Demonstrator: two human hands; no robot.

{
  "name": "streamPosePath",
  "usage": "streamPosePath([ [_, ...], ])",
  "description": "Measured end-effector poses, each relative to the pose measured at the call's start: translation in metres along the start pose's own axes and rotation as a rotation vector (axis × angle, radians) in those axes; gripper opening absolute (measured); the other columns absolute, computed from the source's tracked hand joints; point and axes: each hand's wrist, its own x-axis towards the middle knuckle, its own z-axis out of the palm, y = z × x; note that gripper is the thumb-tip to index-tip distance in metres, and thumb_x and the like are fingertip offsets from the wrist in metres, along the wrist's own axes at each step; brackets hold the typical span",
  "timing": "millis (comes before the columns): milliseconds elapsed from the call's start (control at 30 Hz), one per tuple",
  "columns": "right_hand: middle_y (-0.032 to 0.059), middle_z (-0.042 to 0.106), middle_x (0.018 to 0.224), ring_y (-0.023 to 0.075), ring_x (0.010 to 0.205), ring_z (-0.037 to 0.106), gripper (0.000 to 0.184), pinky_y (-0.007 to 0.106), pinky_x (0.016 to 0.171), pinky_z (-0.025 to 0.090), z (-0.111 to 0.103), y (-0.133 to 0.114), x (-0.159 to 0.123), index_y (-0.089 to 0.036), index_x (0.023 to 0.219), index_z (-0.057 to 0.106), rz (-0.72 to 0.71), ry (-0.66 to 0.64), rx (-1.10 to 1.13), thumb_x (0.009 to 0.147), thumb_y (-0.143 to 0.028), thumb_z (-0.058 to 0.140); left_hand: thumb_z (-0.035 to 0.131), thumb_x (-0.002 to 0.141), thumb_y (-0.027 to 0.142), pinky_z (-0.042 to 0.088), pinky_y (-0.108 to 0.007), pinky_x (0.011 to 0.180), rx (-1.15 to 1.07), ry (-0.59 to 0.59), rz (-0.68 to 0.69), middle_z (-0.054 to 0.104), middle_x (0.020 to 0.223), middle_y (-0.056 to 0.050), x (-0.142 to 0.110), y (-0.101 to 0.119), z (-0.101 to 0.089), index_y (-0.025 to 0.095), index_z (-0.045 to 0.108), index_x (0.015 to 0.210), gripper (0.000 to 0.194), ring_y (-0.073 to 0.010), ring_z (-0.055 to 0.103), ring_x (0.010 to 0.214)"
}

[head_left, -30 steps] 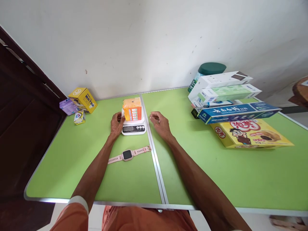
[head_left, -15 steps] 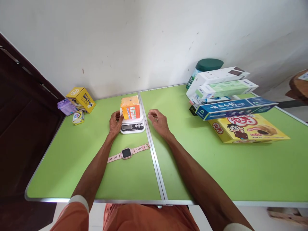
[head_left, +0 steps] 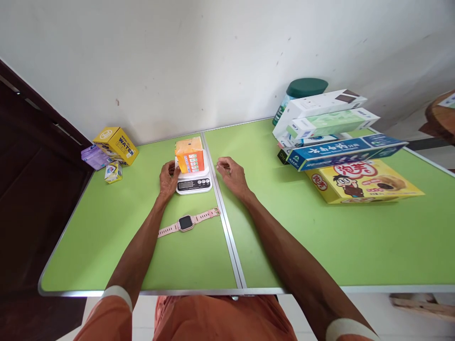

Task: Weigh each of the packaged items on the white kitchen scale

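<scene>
An orange and yellow packet (head_left: 189, 156) rests on top of a white kitchen scale (head_left: 194, 185), whose small display faces me; I cannot read any figure on it. At the scale's left edge is my left hand (head_left: 168, 177), thumb apart from the bent fingers, close to or touching the side, with nothing held. My right hand (head_left: 232, 176) lies on the table to the right of the scale, separated from it by a gap, its fingers loosely bent and empty. In front of the scale a pink-strapped smartwatch (head_left: 186, 223) is laid out flat.
Yellow boxes (head_left: 121, 147) and a purple pack (head_left: 95, 157) stand at the back left. On the right are a yellow snack box (head_left: 366, 184), a long blue toothpaste box (head_left: 344, 151), white and green boxes (head_left: 330, 122) and a green-lidded container (head_left: 306, 87). A metal seam (head_left: 227, 227) crosses the green table.
The view has shifted slightly, so everything sits a little higher in the picture. Both hands, the packet and the scale keep their places relative to one another.
</scene>
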Motion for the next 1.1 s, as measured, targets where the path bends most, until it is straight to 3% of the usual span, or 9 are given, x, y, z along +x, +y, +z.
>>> streamPosePath([
  [767,0.0065,0.080,0.101,0.0267,0.100,0.074,0.025,0.047,0.097,0.063,0.000,0.002,0.000,-0.026,0.105,0.072,-0.003,0.004,0.000,0.090,-0.046,0.067,0.076,0.091,0.068,0.064,-0.047,0.101,-0.003,0.007,0.002,0.078,0.123,-0.015,0.000,-0.001,0.000,0.020,0.071,0.119,0.055,-0.0293,0.077,0.110],
  [1100,0.0150,0.078,0.138,0.0298,0.115,0.075,0.052,0.052,0.103,0.063,0.010,0.005,0.000,-0.023,0.134,0.075,0.009,-0.047,0.039,0.095,-0.057,0.068,0.072,0.095,0.071,0.062,-0.050,0.109,0.002,0.005,-0.021,0.075,0.134,-0.017,-0.001,0.001,-0.001,0.021,0.071,0.130,0.062,-0.0314,0.075,0.121],
])
